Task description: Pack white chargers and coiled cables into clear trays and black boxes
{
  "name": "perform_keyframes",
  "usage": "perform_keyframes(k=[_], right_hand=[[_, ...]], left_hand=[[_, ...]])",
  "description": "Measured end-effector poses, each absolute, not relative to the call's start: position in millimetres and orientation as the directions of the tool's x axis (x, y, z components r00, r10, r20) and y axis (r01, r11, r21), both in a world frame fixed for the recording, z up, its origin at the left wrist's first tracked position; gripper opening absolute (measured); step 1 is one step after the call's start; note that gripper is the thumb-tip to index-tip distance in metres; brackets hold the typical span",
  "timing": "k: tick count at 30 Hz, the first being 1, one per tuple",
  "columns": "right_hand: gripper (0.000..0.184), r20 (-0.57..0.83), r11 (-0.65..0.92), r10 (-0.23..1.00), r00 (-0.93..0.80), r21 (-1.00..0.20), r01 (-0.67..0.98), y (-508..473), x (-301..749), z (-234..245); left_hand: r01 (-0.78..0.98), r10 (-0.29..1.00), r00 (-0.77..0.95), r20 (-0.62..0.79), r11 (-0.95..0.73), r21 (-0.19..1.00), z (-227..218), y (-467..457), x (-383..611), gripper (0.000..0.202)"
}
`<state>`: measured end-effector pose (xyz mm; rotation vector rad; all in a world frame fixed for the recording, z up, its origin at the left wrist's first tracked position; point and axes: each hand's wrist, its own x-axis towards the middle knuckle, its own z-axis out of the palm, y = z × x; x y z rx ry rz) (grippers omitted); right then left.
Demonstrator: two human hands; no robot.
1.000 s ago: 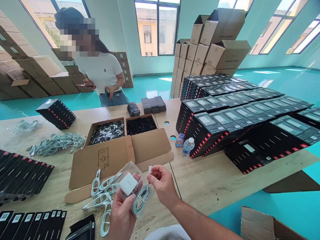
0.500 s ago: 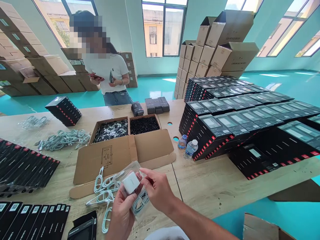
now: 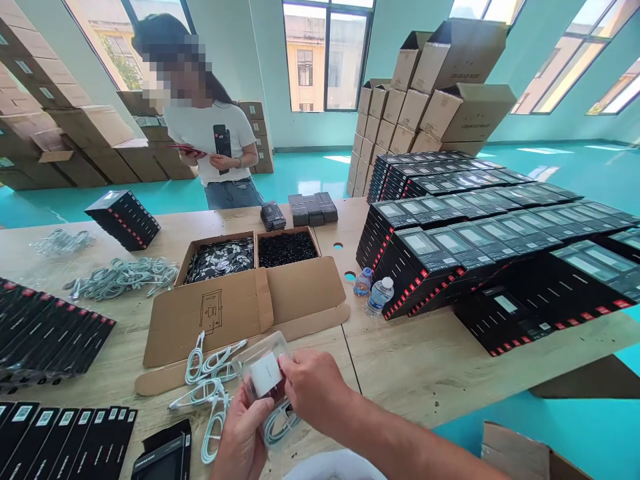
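My left hand (image 3: 246, 427) is wrapped round a clear plastic tray (image 3: 278, 341) from below, the thumb lying along its near side. In the tray sit a white charger block (image 3: 265, 374) and a coiled white cable (image 3: 277, 427). My right hand (image 3: 313, 383) is closed at the tray's right side, its fingertips pinched against the charger's edge; what exactly lies between them is hidden. Loose white cables (image 3: 214, 387) lie on the table just left of my hands. An opened black box (image 3: 165, 453) is at the lower left.
A cardboard carton (image 3: 210, 317) with two filled compartments lies ahead. Black retail boxes (image 3: 430, 257) are stacked on the right beside two water bottles (image 3: 381, 297). More cables (image 3: 125, 277) and black boxes (image 3: 55, 333) are at left. A person (image 3: 213, 133) stands across the table.
My right fingers have moved from the tray's upper corner onto the charger's edge. The tray has tilted slightly. Across the table, the person has turned a black box upright.
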<state>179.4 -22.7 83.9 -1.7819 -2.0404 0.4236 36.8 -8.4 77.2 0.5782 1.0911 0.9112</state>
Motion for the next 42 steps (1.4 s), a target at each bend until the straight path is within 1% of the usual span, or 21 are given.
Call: perform_keyframes(k=[2, 4, 6, 9, 11, 13, 16, 19, 20, 24, 26, 29, 31, 35, 38, 40, 42], right_hand=[[0.027, 0.051, 0.135, 0.991, -0.125, -0.442, 0.887, -25, 179, 85], [0.034, 0.034, 0.116, 0.993, -0.113, -0.461, 0.880, -30, 182, 87], [0.043, 0.027, 0.103, 0.994, -0.104, -0.519, 0.849, -36, 187, 89], [0.062, 0.004, 0.123, 0.987, -0.160, -0.655, 0.746, -42, 197, 90], [0.075, -0.011, 0.118, 0.983, -0.185, -0.733, 0.670, -44, 201, 86], [0.081, -0.017, 0.085, 0.988, -0.156, -0.777, 0.624, -43, 200, 79], [0.082, -0.006, 0.045, 0.996, -0.086, -0.813, 0.581, -40, 194, 64], [0.081, 0.008, 0.046, 0.997, -0.074, -0.854, 0.518, -41, 192, 52], [0.078, 0.010, 0.048, 0.997, -0.082, -0.873, 0.485, -42, 193, 49], [0.055, 0.016, 0.064, 0.990, -0.142, -0.939, 0.338, -45, 202, 45], [0.050, 0.022, 0.069, 0.989, -0.148, -0.946, 0.317, -44, 205, 44], [0.049, 0.049, 0.093, 0.990, -0.132, -0.932, 0.351, -44, 205, 39], [0.050, 0.093, 0.137, 0.988, -0.125, -0.902, 0.409, -45, 203, 36], [0.052, 0.206, 0.220, 0.974, -0.090, -0.793, 0.568, -49, 195, 26], [0.050, 0.237, 0.227, 0.969, -0.073, -0.730, 0.645, -48, 189, 17], [0.049, 0.221, 0.214, 0.972, -0.073, -0.726, 0.654, -43, 185, 13], [0.049, 0.211, 0.211, 0.975, -0.071, -0.767, 0.606, -38, 183, 13]], left_hand=[[-0.337, 0.836, 0.192, -0.513, 0.547, 0.766, 78, -10, 35, 0.057], [-0.374, 0.829, 0.170, -0.533, 0.555, 0.743, 80, -11, 32, 0.060], [-0.421, 0.814, 0.130, -0.566, 0.563, 0.712, 84, -11, 29, 0.064], [-0.464, 0.773, 0.137, -0.619, 0.602, 0.649, 91, -9, 27, 0.077], [-0.477, 0.767, 0.165, -0.619, 0.612, 0.631, 94, -8, 29, 0.085], [-0.471, 0.777, 0.182, -0.602, 0.607, 0.640, 96, -7, 33, 0.090], [-0.435, 0.769, 0.174, -0.615, 0.620, 0.653, 95, -7, 38, 0.092], [-0.426, 0.747, 0.178, -0.641, 0.645, 0.634, 90, -9, 37, 0.092], [-0.430, 0.738, 0.186, -0.648, 0.654, 0.622, 88, -9, 36, 0.093], [-0.464, 0.709, 0.219, -0.671, 0.680, 0.568, 79, -13, 32, 0.100], [-0.470, 0.705, 0.214, -0.676, 0.681, 0.562, 77, -15, 31, 0.101], [-0.451, 0.710, 0.222, -0.668, 0.682, 0.576, 77, -17, 30, 0.101], [-0.443, 0.718, 0.242, -0.653, 0.680, 0.584, 77, -18, 29, 0.101], [-0.436, 0.725, 0.261, -0.638, 0.678, 0.592, 78, -17, 28, 0.101], [-0.427, 0.731, 0.234, -0.641, 0.670, 0.608, 79, -15, 30, 0.102], [-0.416, 0.749, 0.200, -0.632, 0.649, 0.637, 79, -13, 31, 0.100], [-0.407, 0.772, 0.184, -0.608, 0.623, 0.668, 78, -9, 30, 0.099]])
